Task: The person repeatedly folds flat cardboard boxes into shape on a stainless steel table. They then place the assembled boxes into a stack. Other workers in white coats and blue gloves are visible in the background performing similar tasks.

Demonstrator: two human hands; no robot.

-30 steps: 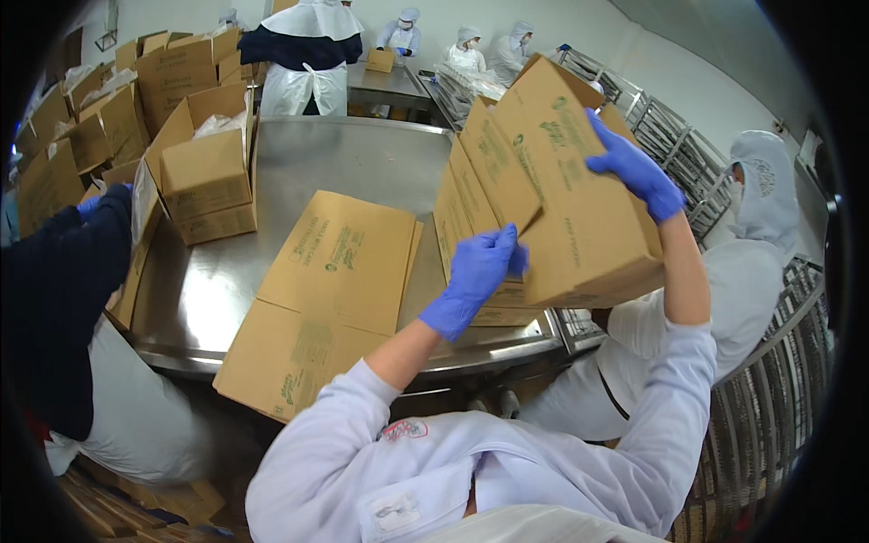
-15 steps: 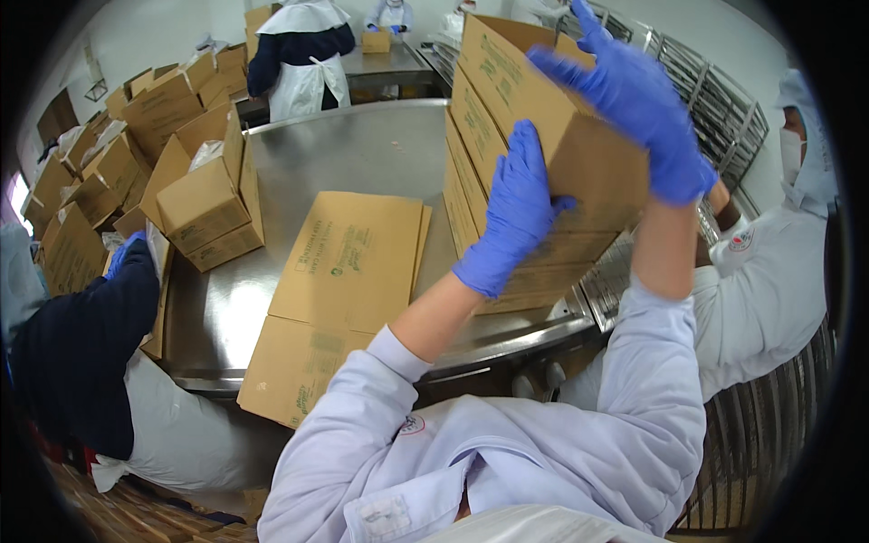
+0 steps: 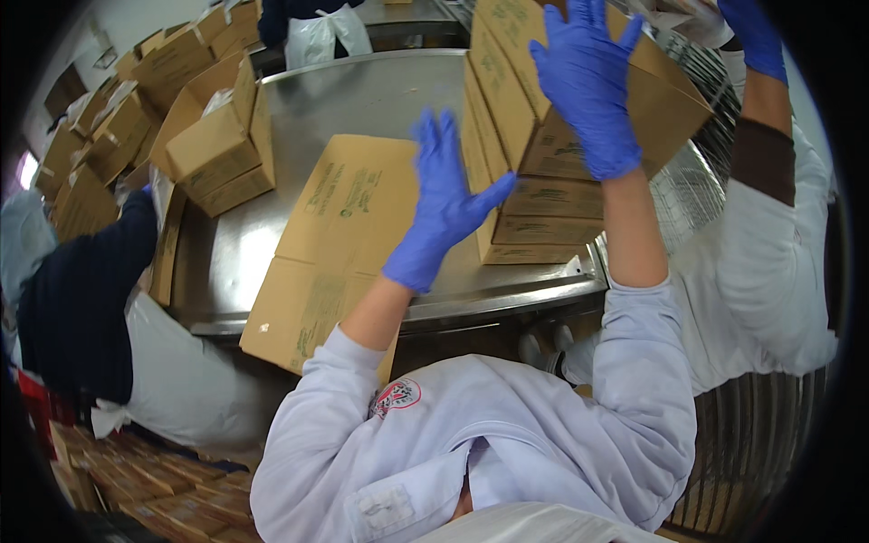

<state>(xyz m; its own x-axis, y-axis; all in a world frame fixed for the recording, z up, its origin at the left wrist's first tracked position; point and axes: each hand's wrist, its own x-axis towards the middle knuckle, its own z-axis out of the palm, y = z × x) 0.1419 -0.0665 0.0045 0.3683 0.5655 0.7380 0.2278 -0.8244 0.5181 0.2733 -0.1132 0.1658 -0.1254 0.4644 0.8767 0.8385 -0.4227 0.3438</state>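
My left hand, in a blue glove, is open with fingers apart, raised between the flattened cardboard cartons and the carton stack. It appears to hold nothing. Higher up, my right hand, also gloved, spreads its fingers against or just over the top carton; exact contact cannot be made out. That carton has an open top and rests on a stack of closed brown cartons. Left of the stack, the flattened cartons lie on the steel table, their near end hanging over its edge.
An open carton with a plastic liner stands at the table's left. More cartons crowd behind it. A person in dark sleeves works at left; another person in white reaches in at right, beside metal racks.
My left hand has come off the top carton and moved left, fingers spreading. My right hand has shifted slightly left, and that carton now sits turned on the stack. The view has tilted down.
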